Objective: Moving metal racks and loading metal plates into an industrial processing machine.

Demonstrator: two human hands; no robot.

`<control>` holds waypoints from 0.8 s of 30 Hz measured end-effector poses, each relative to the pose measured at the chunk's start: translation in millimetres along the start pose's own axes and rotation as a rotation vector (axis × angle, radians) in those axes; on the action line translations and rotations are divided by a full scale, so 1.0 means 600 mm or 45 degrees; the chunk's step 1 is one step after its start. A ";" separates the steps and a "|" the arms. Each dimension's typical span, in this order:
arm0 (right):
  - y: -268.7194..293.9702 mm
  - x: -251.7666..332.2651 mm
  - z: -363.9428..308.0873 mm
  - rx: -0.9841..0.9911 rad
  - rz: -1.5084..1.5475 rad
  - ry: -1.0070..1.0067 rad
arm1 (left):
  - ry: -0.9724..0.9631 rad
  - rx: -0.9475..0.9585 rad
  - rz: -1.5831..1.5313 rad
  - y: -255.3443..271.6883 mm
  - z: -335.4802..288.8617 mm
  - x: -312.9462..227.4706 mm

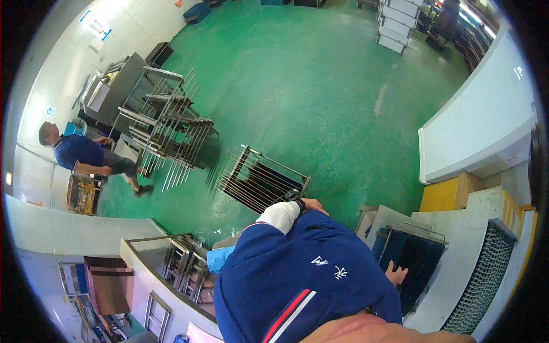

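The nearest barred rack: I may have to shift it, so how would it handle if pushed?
The rack is probably stiff, its bars running straight. Its metallic look suggests some weight, though open gaps may lighten it.

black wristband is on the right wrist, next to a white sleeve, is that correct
Not quite: the black wristband is on the wrist of the left hand, next to a white sleeve, as the head view shows.

Green floor point(320, 103) underfoot.
I note barred metal racks point(167, 121), ten o'clock; person point(80, 151), nine; white stack point(398, 26), one; yellow panel point(440, 197), three.
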State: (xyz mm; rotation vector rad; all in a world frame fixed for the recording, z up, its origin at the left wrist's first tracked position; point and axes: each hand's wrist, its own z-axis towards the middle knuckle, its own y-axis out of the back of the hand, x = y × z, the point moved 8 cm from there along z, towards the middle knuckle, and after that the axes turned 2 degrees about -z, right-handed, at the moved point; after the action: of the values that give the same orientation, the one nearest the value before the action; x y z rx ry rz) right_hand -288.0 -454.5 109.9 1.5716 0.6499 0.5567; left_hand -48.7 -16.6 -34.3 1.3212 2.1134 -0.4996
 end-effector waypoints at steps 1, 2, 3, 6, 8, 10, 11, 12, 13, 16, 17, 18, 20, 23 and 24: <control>-0.003 -0.004 -0.001 0.014 0.003 -0.025 | -0.018 0.002 0.019 0.002 -0.002 -0.016; 0.003 0.003 0.000 -0.055 0.029 0.042 | -0.063 0.043 0.092 -0.003 -0.002 -0.034; 0.008 0.006 -0.003 -0.105 0.041 0.088 | -0.127 0.091 0.171 -0.010 0.001 -0.052; 0.020 0.013 -0.009 -0.160 0.035 0.107 | -0.058 0.268 0.267 -0.036 0.025 -0.065; 0.033 0.018 -0.014 -0.176 0.059 0.094 | -0.028 0.311 0.373 -0.046 0.050 -0.064; 0.050 0.025 -0.018 -0.197 0.086 0.092 | 0.013 0.362 0.492 -0.057 0.077 -0.054; 0.054 0.027 -0.019 -0.168 0.082 0.082 | -0.127 0.438 0.531 -0.073 0.086 -0.061; 0.058 0.031 -0.019 -0.145 0.073 0.076 | -0.262 0.527 0.590 -0.089 0.093 -0.070; 0.063 0.032 -0.017 -0.140 0.084 0.050 | -0.266 0.530 0.587 -0.094 0.104 -0.074; 0.067 0.033 -0.015 -0.077 0.117 0.034 | -0.225 0.742 0.900 -0.143 0.130 -0.094; 0.072 0.039 -0.015 -0.119 0.109 0.072 | -0.236 0.769 0.908 -0.167 0.140 -0.117; 0.074 0.040 -0.015 -0.117 0.087 0.090 | -0.394 0.728 0.959 -0.202 0.150 -0.158; 0.072 0.035 -0.012 -0.066 0.112 0.050 | -0.668 0.707 1.004 -0.263 0.162 -0.232; 0.070 0.030 -0.015 0.012 0.113 -0.023 | -1.045 1.028 0.992 -0.402 0.152 -0.284; 0.072 0.035 -0.015 0.018 0.123 0.007 | -1.123 1.234 0.999 -0.443 0.139 -0.275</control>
State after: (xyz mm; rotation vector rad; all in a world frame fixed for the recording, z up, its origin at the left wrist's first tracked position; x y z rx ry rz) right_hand -275.4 -435.6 153.5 1.6214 0.5853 0.6302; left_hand -209.4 -293.9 12.1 1.7769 0.5030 -1.4752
